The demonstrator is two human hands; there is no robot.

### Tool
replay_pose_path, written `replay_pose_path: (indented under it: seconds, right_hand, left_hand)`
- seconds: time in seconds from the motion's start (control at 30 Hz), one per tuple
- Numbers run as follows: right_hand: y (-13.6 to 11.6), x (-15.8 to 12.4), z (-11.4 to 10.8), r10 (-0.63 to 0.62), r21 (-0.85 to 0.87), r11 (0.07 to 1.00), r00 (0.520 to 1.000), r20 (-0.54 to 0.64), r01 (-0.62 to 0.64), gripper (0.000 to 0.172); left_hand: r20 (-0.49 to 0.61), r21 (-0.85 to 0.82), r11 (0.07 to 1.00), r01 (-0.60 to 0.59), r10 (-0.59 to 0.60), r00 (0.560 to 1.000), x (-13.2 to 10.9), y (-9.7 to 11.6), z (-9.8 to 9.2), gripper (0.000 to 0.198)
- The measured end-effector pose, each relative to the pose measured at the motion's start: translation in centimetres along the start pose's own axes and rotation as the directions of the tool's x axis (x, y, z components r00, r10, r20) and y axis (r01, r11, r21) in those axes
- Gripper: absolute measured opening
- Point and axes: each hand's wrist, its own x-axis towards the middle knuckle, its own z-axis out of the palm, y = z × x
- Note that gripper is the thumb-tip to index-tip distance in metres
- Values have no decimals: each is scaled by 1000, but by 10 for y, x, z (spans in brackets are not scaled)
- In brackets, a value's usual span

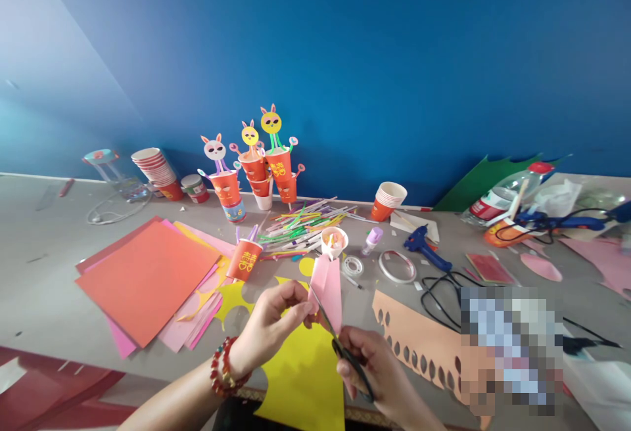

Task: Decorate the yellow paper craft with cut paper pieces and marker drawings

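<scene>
A strip of pink paper is pinched between the thumb and fingers of my left hand, which wears red bead bracelets. My right hand grips black-handled scissors, their blades lying against the pink paper near my left fingertips. Below both hands lies a sheet of yellow paper with a curved cut edge. Just beyond the pink strip stands a white paper cup holding small paper bits.
Red paper cups with rabbit-faced figures stand at the back. Straws lie in a heap before them. Coloured sheets are stacked at left. A blue glue gun, tape roll and punched orange paper lie at right.
</scene>
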Motion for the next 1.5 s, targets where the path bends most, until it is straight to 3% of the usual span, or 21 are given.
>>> replay_pose_path:
  seconds: [0.4, 0.57, 0.73, 1.03, 1.5]
  right_hand:
    - [10, -3, -1, 34, 45, 998, 999, 4, -34, 58]
    - [8, -1, 2, -27, -14, 1000, 999, -37, 26, 60]
    - [10, -1, 6, 57, 62, 997, 998, -39, -54, 59]
    - [-7, 0, 1, 84, 51, 995, 996, 18, -85, 61]
    - [0, -4, 0, 87, -57, 994, 996, -34, -89, 67]
  left_hand:
    - [-5, 151, 988, -38, 39, 999, 4, 7, -11, 27]
    - [-70, 156, 986, -50, 62, 996, 2, 2, -5, 27]
    - [-128, 140, 988, -66, 84, 988, 1, -5, 4, 27]
    - [-52, 304, 947, -101, 123, 991, 2, 3, 2, 24]
    - [-57, 355, 930, -96, 124, 991, 4, 9, 0, 24]
